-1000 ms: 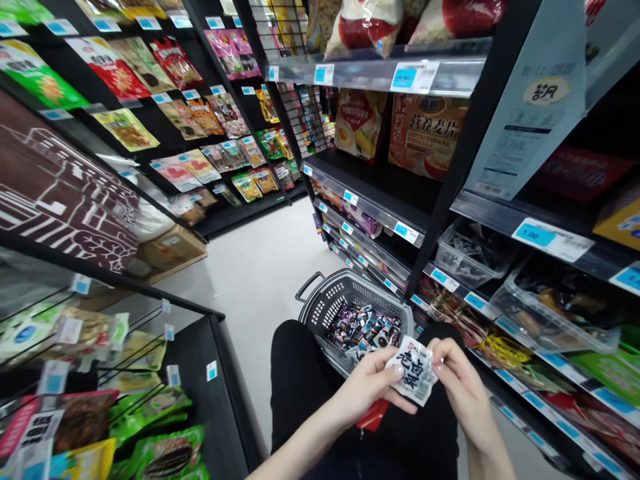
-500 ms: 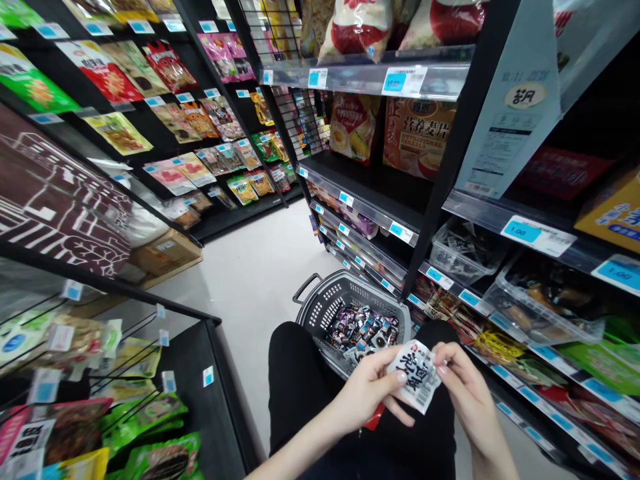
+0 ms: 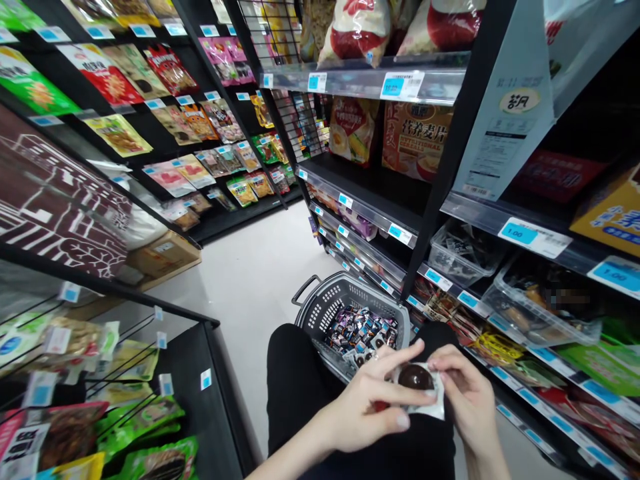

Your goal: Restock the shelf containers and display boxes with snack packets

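Above my lap is a small sealed snack packet, its clear side facing up with a dark brown, egg-shaped piece of food inside. My left hand grips its left side, with fingers lying across the front and the index finger raised. The packet's right edge is pinched between the thumb and fingers of my right hand. Just beyond my hands, between my knees, a grey plastic basket holds many small packets, a few showing similar dark round contents.
Close on my right, shelves carry clear plastic bins of packets and price labels. A low black display stand with bagged snacks is at left. Grey floor runs between the racks, with a cardboard box beside it.
The packet has turned over from its printed white side to its clear side. My left fingers have shifted across its front, while my right hand stays at its right edge.
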The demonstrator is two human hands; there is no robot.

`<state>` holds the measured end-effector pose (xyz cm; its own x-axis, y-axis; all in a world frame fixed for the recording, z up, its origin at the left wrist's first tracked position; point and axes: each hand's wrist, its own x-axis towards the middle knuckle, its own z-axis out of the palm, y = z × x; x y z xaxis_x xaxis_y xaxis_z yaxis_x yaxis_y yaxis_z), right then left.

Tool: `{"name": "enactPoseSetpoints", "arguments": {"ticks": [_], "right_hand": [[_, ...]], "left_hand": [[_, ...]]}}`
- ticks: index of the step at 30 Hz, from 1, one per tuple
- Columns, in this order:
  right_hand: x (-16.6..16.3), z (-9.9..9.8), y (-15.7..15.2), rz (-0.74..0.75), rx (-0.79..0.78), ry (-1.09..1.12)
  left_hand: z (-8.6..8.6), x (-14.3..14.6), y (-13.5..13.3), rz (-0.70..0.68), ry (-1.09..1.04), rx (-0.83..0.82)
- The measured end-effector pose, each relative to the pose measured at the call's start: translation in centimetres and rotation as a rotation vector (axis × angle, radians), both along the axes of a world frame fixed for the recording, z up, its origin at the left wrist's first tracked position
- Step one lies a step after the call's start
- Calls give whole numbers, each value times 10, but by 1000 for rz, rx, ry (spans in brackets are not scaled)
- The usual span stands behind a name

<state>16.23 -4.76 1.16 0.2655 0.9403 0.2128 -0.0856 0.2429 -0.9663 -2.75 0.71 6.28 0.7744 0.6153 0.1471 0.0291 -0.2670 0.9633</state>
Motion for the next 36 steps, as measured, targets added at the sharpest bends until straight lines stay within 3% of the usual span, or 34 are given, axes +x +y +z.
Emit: {"name": "enactPoseSetpoints", "arguments": {"ticks": [4, 7, 11, 14, 16, 20, 22, 25, 29, 31, 32, 34, 36], "right_hand": [[-13, -11, 1, 65, 12, 260], [-18, -17, -1, 119, 25, 362], [-16, -19, -1, 135, 43, 376], [-11, -19, 1, 117, 33, 297], [-8, -17, 1, 82, 10, 201], [-1, -12, 0, 12, -116, 87], [0, -10, -1, 1, -182, 84], [-2, -7, -1, -26, -231, 99], [-7, -7, 1, -99, -248, 97], [-8, -8, 3, -142, -270, 72], [-8, -10, 4, -165, -288, 62], [-7, -16, 9, -214, -322, 48], [-3, -26, 14, -259, -347, 29]], "left_hand": [[5, 1, -3, -16, 55, 162], [2, 4, -2, 0, -35, 273], [-3, 7, 1, 47, -214, 411], [-6, 8, 1, 75, -210, 351], [-9, 9, 0, 134, -191, 161], [-22, 14, -2, 198, -232, -606], [-31, 17, -3, 174, -290, -860], [-41, 21, -3, 193, -329, -1041], [-50, 20, -2, 193, -289, -1131], [-51, 18, 2, 211, -247, -1072], [-48, 16, 5, 269, -214, -968], [-36, 12, 10, 483, -130, -627], [-11, 6, 13, 642, -96, -317]]}}
